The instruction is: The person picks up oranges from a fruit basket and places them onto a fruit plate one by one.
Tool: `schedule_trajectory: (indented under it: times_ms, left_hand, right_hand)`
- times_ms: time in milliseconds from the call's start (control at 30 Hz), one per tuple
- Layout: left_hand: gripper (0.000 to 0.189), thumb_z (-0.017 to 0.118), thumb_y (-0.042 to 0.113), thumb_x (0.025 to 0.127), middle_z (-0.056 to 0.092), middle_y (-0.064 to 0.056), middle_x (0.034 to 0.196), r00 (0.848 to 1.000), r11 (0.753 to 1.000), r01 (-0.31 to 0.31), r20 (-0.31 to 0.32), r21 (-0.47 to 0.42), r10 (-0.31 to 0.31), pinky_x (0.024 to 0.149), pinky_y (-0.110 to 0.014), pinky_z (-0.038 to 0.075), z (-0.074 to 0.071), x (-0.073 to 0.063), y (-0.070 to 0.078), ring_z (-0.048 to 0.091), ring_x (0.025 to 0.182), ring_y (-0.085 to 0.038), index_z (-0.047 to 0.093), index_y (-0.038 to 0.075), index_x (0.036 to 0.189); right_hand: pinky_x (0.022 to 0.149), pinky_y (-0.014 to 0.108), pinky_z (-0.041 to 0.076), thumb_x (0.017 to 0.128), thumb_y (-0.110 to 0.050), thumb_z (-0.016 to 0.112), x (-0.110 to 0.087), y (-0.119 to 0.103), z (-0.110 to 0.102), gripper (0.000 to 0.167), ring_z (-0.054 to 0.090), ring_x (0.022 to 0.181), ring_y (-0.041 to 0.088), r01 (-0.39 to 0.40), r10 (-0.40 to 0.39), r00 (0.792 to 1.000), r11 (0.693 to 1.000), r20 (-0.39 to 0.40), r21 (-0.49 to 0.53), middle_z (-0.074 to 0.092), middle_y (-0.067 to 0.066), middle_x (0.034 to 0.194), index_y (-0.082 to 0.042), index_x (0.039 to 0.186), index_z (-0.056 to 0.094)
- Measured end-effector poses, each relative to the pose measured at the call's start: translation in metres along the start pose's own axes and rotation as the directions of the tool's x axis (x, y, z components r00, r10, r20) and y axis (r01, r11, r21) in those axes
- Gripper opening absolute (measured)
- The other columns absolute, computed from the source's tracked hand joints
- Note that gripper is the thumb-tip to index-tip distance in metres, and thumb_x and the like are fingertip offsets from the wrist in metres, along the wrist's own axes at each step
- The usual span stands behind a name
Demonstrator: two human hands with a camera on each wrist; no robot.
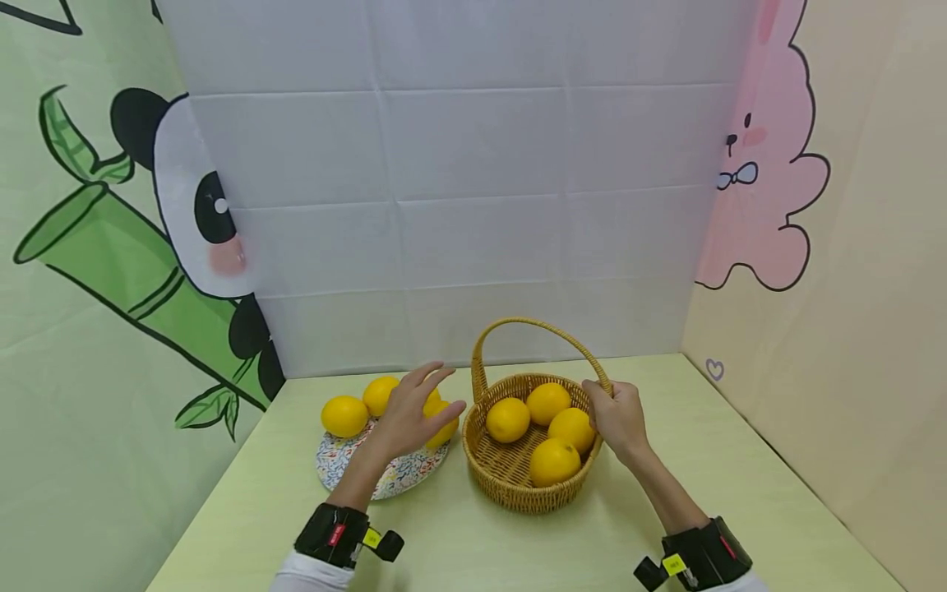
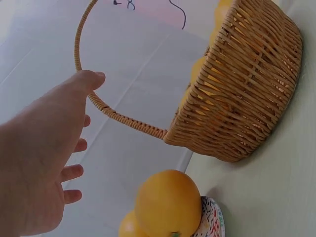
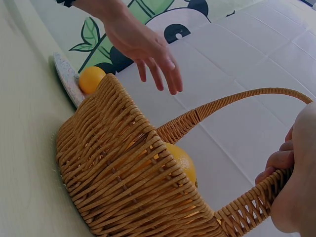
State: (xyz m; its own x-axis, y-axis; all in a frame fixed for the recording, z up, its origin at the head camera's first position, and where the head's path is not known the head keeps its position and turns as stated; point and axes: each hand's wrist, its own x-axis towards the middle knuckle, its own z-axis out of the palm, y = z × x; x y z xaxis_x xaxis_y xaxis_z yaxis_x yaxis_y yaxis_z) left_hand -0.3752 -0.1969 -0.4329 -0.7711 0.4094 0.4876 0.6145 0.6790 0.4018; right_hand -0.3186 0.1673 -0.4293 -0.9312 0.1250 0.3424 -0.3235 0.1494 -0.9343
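My right hand grips the right side of the handle of a round wicker basket. In the right wrist view the curled fingers wrap the woven handle just above the rim. Several oranges lie inside the basket. To its left, my left hand hovers over a plate with a colourful speckled pattern, fingers spread and holding nothing. Oranges sit along the plate's far side, some partly hidden by that hand. In the left wrist view the left thumb overlaps the basket's handle.
A pale yellow-green table carries the plate and basket. Behind it hangs a creased white sheet. Side walls bear a panda with bamboo on the left and a pink cartoon animal on the right.
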Motion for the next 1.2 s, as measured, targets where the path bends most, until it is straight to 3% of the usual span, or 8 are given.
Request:
schedule_trajectory:
  times_ms: [233, 367, 733, 1200]
  left_hand:
    - [0.068, 0.070, 0.052, 0.109, 0.046, -0.011, 0.179, 0.998, 0.999, 0.032, 0.058, -0.039, -0.030, 0.130, -0.076, 0.038, -0.009, 0.003, 0.024, 0.041, 0.167, -0.045, 0.054, 0.024, 0.169]
    - [0.069, 0.069, 0.052, 0.110, 0.045, -0.010, 0.179, 0.995, 0.998, 0.016, 0.100, -0.063, -0.010, 0.130, -0.074, 0.040, -0.007, 0.005, 0.038, 0.040, 0.168, -0.043, 0.054, 0.021, 0.169]
    - [0.065, 0.066, 0.052, 0.112, 0.047, -0.011, 0.179, 0.975, 0.987, -0.041, 0.209, -0.154, 0.073, 0.133, -0.072, 0.038, 0.017, 0.012, 0.076, 0.041, 0.167, -0.043, 0.056, 0.021, 0.167]
    - [0.068, 0.058, 0.064, 0.112, 0.049, -0.003, 0.179, 0.909, 0.983, -0.032, 0.403, -0.183, 0.104, 0.135, -0.062, 0.041, 0.046, 0.020, 0.103, 0.042, 0.169, -0.030, 0.056, 0.024, 0.168]
  right_hand:
    - [0.042, 0.020, 0.024, 0.114, -0.017, 0.056, 0.001, 0.001, -0.001, 0.055, 0.030, 0.043, 0.006, -0.006, 0.006, 1.000, 1.000, 0.005, 0.010, 0.037, -0.010, 0.049, -0.014, 0.061, 0.045]
    - [0.042, 0.020, 0.024, 0.114, -0.017, 0.057, 0.001, 0.001, -0.001, 0.055, 0.029, 0.042, 0.006, -0.009, 0.009, 1.000, 1.000, 0.005, 0.009, 0.037, -0.010, 0.048, -0.014, 0.060, 0.044]
    - [0.042, 0.019, 0.024, 0.114, -0.017, 0.056, 0.002, 0.000, 0.000, 0.055, 0.030, 0.042, 0.006, -0.009, 0.009, 1.000, 1.000, 0.001, 0.009, 0.038, -0.010, 0.048, -0.014, 0.060, 0.045]
    - [0.041, 0.020, 0.025, 0.114, -0.017, 0.057, 0.002, 0.000, 0.000, 0.055, 0.031, 0.042, 0.006, -0.010, 0.010, 1.000, 1.000, 0.006, 0.004, 0.039, -0.009, 0.048, -0.013, 0.060, 0.045]
